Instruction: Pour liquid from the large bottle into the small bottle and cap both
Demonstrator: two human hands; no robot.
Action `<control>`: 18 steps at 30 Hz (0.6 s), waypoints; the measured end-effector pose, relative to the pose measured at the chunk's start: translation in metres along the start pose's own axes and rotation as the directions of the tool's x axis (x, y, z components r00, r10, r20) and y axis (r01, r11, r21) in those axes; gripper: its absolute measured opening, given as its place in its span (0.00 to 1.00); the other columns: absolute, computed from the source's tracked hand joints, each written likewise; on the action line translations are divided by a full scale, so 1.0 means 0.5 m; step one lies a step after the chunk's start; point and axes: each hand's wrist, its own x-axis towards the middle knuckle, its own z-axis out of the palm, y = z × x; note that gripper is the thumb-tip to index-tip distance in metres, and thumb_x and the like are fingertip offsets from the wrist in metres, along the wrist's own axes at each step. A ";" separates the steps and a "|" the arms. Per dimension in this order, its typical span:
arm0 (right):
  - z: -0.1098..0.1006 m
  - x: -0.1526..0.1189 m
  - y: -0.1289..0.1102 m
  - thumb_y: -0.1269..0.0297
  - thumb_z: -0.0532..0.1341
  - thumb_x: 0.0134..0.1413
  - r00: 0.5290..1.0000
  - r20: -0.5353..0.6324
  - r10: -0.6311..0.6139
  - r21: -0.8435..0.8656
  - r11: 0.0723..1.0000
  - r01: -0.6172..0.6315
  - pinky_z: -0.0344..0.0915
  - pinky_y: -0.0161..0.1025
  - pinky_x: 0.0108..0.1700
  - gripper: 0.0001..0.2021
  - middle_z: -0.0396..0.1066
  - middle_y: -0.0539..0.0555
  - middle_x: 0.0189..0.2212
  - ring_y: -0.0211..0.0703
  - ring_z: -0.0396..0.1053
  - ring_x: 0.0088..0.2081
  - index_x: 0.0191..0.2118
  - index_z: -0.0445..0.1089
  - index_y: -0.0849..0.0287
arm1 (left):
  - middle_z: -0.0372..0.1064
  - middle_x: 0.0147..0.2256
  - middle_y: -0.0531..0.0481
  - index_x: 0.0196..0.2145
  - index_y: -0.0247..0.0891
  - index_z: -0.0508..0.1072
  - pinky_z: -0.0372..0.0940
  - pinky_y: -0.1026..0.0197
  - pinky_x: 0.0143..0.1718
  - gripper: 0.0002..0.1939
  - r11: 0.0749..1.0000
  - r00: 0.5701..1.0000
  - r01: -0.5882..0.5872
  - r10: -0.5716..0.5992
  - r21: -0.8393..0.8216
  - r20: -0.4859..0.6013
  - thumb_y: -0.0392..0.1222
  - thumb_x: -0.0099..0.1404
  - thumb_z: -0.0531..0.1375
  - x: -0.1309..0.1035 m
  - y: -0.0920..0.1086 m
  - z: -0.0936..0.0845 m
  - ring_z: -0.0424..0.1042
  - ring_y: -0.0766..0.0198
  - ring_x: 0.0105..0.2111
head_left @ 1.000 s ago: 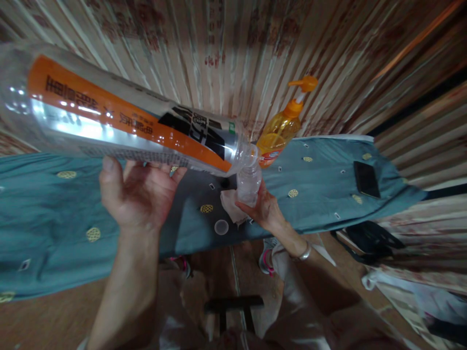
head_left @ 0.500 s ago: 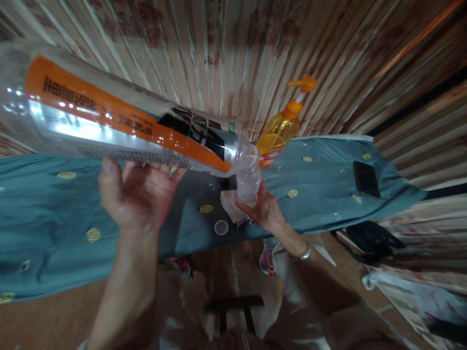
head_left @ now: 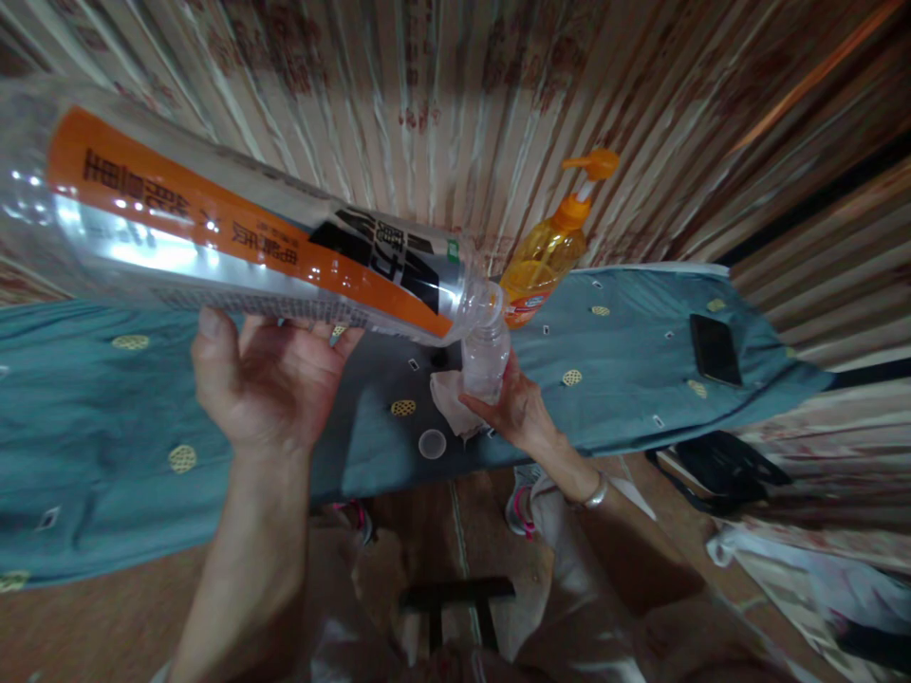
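A large clear plastic drink bottle [head_left: 270, 237] with an orange and silver label lies tipped nearly level, its open neck to the right. My left hand [head_left: 274, 379] supports it from below, fingers behind it and thumb at its lower side. The neck rests at the mouth of a small clear bottle [head_left: 485, 365]. My right hand [head_left: 519, 408] is closed around the lower right side of that small bottle, which stands almost upright. Beside its base is a crumpled pale tissue [head_left: 448, 394]. A small round translucent cap [head_left: 432, 444] lies near the table's front edge.
An orange pump bottle [head_left: 545, 261] stands just behind the small bottle. A black phone [head_left: 715, 350] lies at the right on the teal patterned tablecloth [head_left: 612, 379]. Pleated curtain [head_left: 427, 114] hangs behind the table. A dark bag [head_left: 718, 470] is below at the right.
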 end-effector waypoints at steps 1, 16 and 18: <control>0.001 0.000 0.000 0.47 0.73 0.54 1.000 0.000 0.007 -0.006 1.000 -0.007 0.78 0.71 0.62 0.54 0.77 0.76 0.63 0.74 0.79 0.62 0.78 0.54 0.68 | 0.80 0.45 0.46 0.50 0.47 0.79 0.80 0.42 0.54 0.26 1.000 1.000 -0.004 0.004 -0.003 -0.001 0.63 0.61 0.73 0.000 0.000 0.001 0.80 0.45 0.53; 0.003 -0.002 -0.003 0.47 0.74 0.56 0.999 -0.030 -0.024 -0.091 0.996 0.021 0.82 0.65 0.56 0.53 0.79 0.78 0.59 0.75 0.81 0.58 0.76 0.55 0.74 | 0.82 0.48 0.46 0.37 0.52 0.80 0.79 0.36 0.57 0.20 0.998 0.997 0.060 -0.059 0.029 -0.041 0.64 0.54 0.76 0.002 0.012 0.002 0.74 0.35 0.65; 0.003 -0.002 -0.003 0.46 0.75 0.55 0.999 -0.028 -0.032 -0.095 0.995 0.029 0.82 0.64 0.57 0.54 0.79 0.80 0.59 0.76 0.80 0.59 0.75 0.54 0.75 | 0.82 0.49 0.48 0.35 0.55 0.79 0.78 0.37 0.59 0.21 0.992 0.993 0.120 -0.120 0.030 -0.019 0.61 0.49 0.79 0.002 0.016 0.001 0.69 0.35 0.69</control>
